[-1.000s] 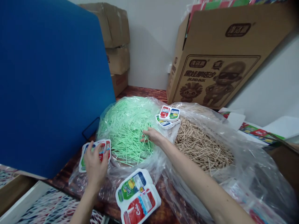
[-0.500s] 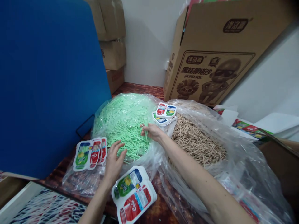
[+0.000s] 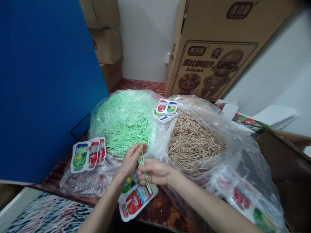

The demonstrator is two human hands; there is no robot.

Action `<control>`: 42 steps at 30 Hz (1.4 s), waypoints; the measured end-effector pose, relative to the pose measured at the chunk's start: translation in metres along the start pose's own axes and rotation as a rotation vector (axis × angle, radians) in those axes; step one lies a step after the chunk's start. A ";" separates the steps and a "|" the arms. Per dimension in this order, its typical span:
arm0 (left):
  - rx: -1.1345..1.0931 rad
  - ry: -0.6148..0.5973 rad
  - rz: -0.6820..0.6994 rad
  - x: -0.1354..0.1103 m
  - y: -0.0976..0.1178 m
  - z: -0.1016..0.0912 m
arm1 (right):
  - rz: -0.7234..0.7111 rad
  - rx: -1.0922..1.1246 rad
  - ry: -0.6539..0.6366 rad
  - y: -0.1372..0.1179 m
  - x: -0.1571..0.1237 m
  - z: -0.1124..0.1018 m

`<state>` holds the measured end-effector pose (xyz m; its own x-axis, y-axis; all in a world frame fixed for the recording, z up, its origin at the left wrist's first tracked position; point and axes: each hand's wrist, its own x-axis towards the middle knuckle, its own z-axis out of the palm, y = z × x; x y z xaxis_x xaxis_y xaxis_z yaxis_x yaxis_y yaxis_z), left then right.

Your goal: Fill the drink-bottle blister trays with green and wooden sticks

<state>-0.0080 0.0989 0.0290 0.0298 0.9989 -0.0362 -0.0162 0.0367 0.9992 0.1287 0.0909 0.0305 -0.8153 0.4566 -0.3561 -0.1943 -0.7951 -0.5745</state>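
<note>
A small bunch of thin green sticks (image 3: 148,186) is pinched between my two hands, its lower ends slanting down to the right. My left hand (image 3: 132,158) closes on the upper ends, and my right hand (image 3: 155,171) grips them lower down. Just beneath lies a Cola-and-lemon printed pack (image 3: 136,202), partly covered by the hands. Behind them a clear plastic bag (image 3: 102,113) spreads open around a heap of green sticks (image 3: 128,129). Another heap, of brown sticks (image 3: 194,142), lies in a bag to the right.
Several printed packs (image 3: 82,157) rest at the left, and more packs (image 3: 165,110) sit between the heaps. A blue panel (image 3: 48,81) stands on the left. A large cardboard box (image 3: 213,48) is at the back right. A white-rimmed tray (image 3: 17,202) is at the lower left.
My right hand has come down from the green heap towards me with green sticks. My left hand has moved right and closed on them. The view has shifted slightly.
</note>
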 end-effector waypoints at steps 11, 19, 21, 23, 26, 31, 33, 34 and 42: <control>0.431 -0.016 0.139 -0.058 -0.006 -0.008 | -0.525 -0.580 0.588 0.045 -0.079 -0.014; 0.495 0.446 -0.016 -0.113 -0.042 -0.055 | -0.633 -0.757 0.927 0.109 -0.082 -0.031; 0.469 0.450 -0.039 -0.119 -0.047 -0.061 | -0.700 -0.672 0.976 0.108 -0.078 -0.030; 0.478 0.460 -0.050 -0.121 -0.052 -0.066 | -0.720 -0.634 1.007 0.104 -0.074 -0.028; 0.548 0.548 -0.039 -0.120 -0.059 -0.074 | -0.666 -0.687 0.990 0.103 -0.074 -0.029; 0.587 0.621 0.025 -0.120 -0.068 -0.083 | -0.663 -0.712 0.940 0.109 -0.081 -0.034; 0.608 0.629 0.070 -0.117 -0.065 -0.089 | -0.676 -0.730 0.922 0.110 -0.083 -0.034; 0.641 0.642 0.102 -0.114 -0.062 -0.094 | -0.669 -0.751 0.918 0.111 -0.083 -0.035; 1.000 0.795 0.076 -0.049 -0.045 -0.157 | -0.640 -0.771 1.046 0.118 -0.074 -0.052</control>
<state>-0.1654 0.0530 -0.0172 -0.5464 0.7530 0.3668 0.7741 0.2868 0.5644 0.1945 -0.0164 -0.0495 0.1267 0.9900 -0.0620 0.2463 -0.0920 -0.9648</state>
